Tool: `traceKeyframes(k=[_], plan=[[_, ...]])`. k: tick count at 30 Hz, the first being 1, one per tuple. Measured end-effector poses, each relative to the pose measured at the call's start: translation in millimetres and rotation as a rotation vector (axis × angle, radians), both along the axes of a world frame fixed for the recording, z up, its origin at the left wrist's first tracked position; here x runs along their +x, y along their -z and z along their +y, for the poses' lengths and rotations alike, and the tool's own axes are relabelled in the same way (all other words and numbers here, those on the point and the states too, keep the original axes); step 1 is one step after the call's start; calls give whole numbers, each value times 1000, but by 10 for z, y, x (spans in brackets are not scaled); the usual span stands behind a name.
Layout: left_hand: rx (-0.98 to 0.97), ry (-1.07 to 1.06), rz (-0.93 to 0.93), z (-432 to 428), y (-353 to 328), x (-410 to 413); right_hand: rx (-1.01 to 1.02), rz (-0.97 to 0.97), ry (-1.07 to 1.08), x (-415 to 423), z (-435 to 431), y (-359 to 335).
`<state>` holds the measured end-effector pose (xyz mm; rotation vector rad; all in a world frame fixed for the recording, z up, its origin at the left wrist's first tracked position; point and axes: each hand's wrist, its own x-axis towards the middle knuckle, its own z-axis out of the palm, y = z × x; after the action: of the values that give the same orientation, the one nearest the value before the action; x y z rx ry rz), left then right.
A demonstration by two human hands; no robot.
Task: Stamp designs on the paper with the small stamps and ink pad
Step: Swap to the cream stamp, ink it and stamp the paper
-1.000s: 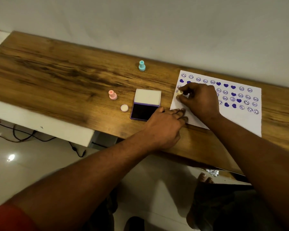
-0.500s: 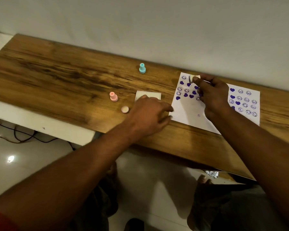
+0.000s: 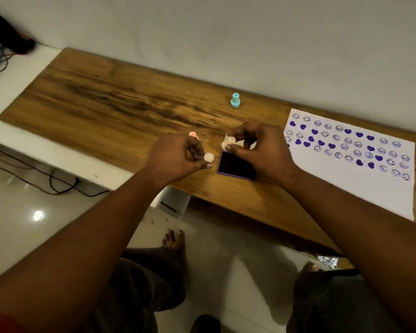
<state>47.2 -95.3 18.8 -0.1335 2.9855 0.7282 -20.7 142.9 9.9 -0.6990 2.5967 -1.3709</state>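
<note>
Purple ink pad (image 3: 235, 165) lies open; right hand (image 3: 257, 150) pinches stamp (image 3: 228, 142), left hand (image 3: 175, 156) cap (image 3: 209, 157).

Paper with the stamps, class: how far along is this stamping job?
Done: the paper carries rows of purple smileys and hearts across its upper part. In hand: the right hand holds a pale stamp above the open ink pad; the left hand pinches a small round cap. Left: the lower part is blank.
</note>
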Motion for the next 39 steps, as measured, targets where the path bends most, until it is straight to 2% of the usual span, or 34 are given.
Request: traceKeyframes(k=[13, 19, 39], plan=[[143, -58, 40, -24, 321, 109, 173, 167, -149, 50, -421, 201], [140, -63, 64, -12, 353, 93, 250, 205, -169, 40, -410, 185], [154, -12, 60, -3, 364, 39, 239, 220, -199, 37, -398, 213]])
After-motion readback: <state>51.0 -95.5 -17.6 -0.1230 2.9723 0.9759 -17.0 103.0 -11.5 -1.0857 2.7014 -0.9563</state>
